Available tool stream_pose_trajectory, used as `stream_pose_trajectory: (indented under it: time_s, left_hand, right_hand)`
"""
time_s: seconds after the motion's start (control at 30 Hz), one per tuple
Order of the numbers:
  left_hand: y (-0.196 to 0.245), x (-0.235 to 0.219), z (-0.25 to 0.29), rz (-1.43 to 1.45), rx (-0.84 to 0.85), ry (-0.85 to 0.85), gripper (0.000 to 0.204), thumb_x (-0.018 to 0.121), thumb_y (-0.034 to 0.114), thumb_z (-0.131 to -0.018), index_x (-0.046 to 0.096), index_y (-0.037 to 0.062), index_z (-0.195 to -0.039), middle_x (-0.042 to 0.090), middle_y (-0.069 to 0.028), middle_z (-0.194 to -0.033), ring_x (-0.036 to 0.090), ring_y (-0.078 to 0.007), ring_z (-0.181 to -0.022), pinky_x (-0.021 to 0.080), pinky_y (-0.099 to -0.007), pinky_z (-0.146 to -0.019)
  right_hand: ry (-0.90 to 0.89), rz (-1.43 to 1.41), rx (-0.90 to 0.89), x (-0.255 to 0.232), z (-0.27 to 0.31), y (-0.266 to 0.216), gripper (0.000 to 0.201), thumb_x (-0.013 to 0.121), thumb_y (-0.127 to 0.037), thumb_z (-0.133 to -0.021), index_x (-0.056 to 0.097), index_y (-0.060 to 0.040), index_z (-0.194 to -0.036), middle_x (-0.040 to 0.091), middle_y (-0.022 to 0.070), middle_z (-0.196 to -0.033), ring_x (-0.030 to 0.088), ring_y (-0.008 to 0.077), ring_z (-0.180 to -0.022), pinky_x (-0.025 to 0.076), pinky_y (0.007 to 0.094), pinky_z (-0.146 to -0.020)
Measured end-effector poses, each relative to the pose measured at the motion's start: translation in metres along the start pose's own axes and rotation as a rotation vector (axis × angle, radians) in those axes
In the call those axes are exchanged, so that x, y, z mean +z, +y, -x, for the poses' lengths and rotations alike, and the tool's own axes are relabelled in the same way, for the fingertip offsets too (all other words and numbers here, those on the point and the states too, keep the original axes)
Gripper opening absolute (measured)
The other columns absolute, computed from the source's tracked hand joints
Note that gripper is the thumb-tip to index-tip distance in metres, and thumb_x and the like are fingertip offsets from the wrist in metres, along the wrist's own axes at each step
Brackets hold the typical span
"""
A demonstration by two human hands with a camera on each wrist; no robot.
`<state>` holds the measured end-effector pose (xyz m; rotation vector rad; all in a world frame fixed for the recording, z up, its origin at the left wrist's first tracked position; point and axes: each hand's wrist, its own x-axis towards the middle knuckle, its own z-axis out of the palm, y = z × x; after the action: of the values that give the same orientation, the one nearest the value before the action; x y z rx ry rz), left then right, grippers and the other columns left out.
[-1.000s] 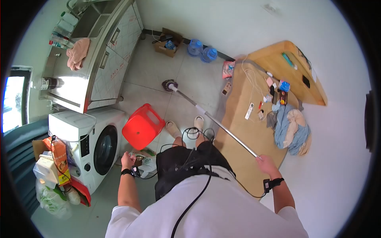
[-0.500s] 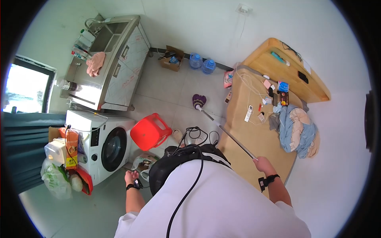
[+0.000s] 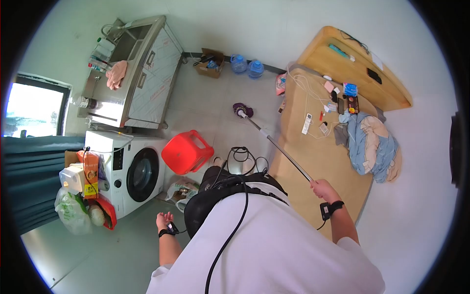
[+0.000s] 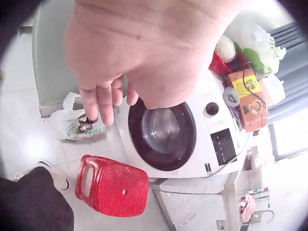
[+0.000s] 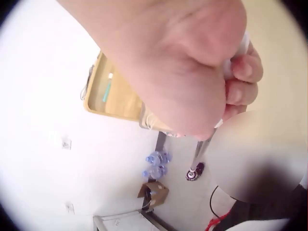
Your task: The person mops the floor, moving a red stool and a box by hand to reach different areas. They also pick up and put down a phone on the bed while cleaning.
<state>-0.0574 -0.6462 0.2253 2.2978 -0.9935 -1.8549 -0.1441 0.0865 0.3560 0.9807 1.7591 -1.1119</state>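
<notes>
My right hand [image 3: 324, 190] grips the upper end of a mop [image 3: 288, 155] with a metal pole, its fingers curled round the handle in the right wrist view. The purple mop head [image 3: 243, 110] lies on the tiled floor ahead of me, left of the bed. At my left side hangs my left hand [image 3: 164, 220], its fingers loosely bent and holding nothing. In the left wrist view that hand [image 4: 139, 57] is in front of the washing machine [image 4: 202, 139]. A red plastic stool [image 3: 187, 152] stands on the floor near the washing machine.
On the right is a bed [image 3: 293, 181] with a remote, cables and a crumpled blanket [image 3: 374, 144]. A steel sink cabinet [image 3: 147, 73] is at left. Water bottles [image 3: 239, 64] and a cardboard box [image 3: 210, 62] stand by the far wall. A plastic bag [image 3: 177, 190] sits below the stool.
The mop head has swung right across the floor from near the cabinet side, then slightly back left. My right hand keeps its grip; the left still hangs free. The head view has shifted.
</notes>
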Motion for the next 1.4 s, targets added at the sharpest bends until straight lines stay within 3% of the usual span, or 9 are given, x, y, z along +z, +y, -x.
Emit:
stream_pose_trajectory:
  time_s: [0.17,0.27,0.33,0.43,0.63,0.77,1.03,1.27,1.4]
  left_hand:
    - [0.009,0.026,-0.041,-0.026,-0.015,-0.131,0.017,0.044,0.024,-0.085,0.042,0.0099,-0.095,0.046,-0.006,-0.093,0.056,-0.0228,-0.074,0.048,-0.0395,-0.064]
    - [0.023,0.064,-0.043,-0.112,-0.014,-0.223,0.016,0.044,0.025,-0.085,0.043,0.0103,-0.091,0.047,-0.0056,-0.089,0.056,-0.0229,-0.074,0.048,-0.0392,-0.064]
    - [0.033,0.081,-0.054,-0.12,-0.015,-0.281,0.013,0.045,0.024,-0.085,0.044,0.0114,-0.089,0.048,-0.0052,-0.084,0.057,-0.0235,-0.077,0.048,-0.0393,-0.066]
    - [0.041,0.093,-0.068,-0.158,0.007,-0.34,0.014,0.047,0.024,-0.084,0.044,0.0114,-0.09,0.048,-0.0052,-0.084,0.056,-0.0246,-0.079,0.048,-0.0409,-0.067]
    - [0.055,0.095,-0.102,-0.316,-0.029,-0.393,0.016,0.046,0.026,-0.085,0.043,0.0126,-0.094,0.048,-0.005,-0.091,0.055,-0.0253,-0.084,0.046,-0.0436,-0.068]
    - [0.059,0.086,-0.105,-0.322,0.001,-0.373,0.013,0.045,0.026,-0.085,0.043,0.0136,-0.089,0.048,-0.0042,-0.082,0.056,-0.025,-0.076,0.045,-0.0434,-0.064]
    - [0.073,0.07,-0.096,-0.323,0.011,-0.34,0.009,0.044,0.023,-0.084,0.045,0.0138,-0.084,0.048,-0.0037,-0.074,0.056,-0.0247,-0.07,0.045,-0.0408,-0.059]
    - [0.076,0.054,-0.096,-0.3,0.025,-0.354,0.01,0.046,0.023,-0.082,0.047,0.0126,-0.085,0.049,-0.0043,-0.076,0.056,-0.0247,-0.071,0.046,-0.042,-0.062]
    - [0.072,0.039,-0.091,-0.3,0.038,-0.36,0.012,0.046,0.022,-0.083,0.047,0.0115,-0.089,0.049,-0.0054,-0.081,0.056,-0.0247,-0.076,0.046,-0.0428,-0.066]
  right_hand:
    - [0.171,0.062,0.042,-0.013,0.059,0.013,0.029,0.047,-0.03,-0.088,0.052,-0.0043,-0.075,0.04,-0.0017,-0.051,0.035,0.0078,-0.04,0.026,0.024,-0.036]
    - [0.312,0.217,-0.021,0.0,0.097,0.025,0.036,0.051,-0.033,-0.084,0.056,0.0,-0.071,0.052,0.0076,-0.056,0.049,0.0178,-0.046,0.038,0.0315,-0.043]
    - [0.417,0.537,-0.104,0.012,0.101,0.027,0.038,0.051,-0.033,-0.083,0.058,0.0027,-0.075,0.059,0.0187,-0.068,0.057,0.0315,-0.062,0.044,0.0392,-0.057]
    - [0.389,0.555,-0.002,0.033,0.106,0.023,0.038,0.05,-0.033,-0.083,0.06,0.0037,-0.08,0.059,0.0244,-0.08,0.056,0.0398,-0.077,0.044,0.0434,-0.068]
    - [0.341,0.645,0.008,0.087,0.066,0.043,0.04,0.05,-0.034,-0.084,0.06,0.0036,-0.081,0.059,0.0247,-0.082,0.057,0.0391,-0.078,0.045,0.0429,-0.07]
    - [0.278,0.598,0.009,0.107,0.056,0.032,0.041,0.049,-0.034,-0.084,0.061,0.0044,-0.079,0.059,0.0251,-0.081,0.056,0.0399,-0.079,0.045,0.043,-0.07]
    - [0.036,0.478,-0.03,0.134,0.022,-0.015,0.046,0.047,-0.036,-0.085,0.05,0.0016,-0.059,0.049,0.0129,-0.047,0.05,0.0231,-0.039,0.041,0.0355,-0.042]
    - [-0.089,0.188,-0.021,0.154,-0.021,-0.038,0.037,0.049,-0.033,-0.086,0.049,-0.0031,-0.063,0.044,0.0038,-0.051,0.04,0.0146,-0.04,0.033,0.0297,-0.038]
    - [-0.254,-0.183,0.016,0.149,0.0,-0.052,0.023,0.049,-0.024,-0.088,0.048,-0.0059,-0.074,0.039,-0.0026,-0.056,0.033,0.0063,-0.042,0.024,0.0217,-0.037]
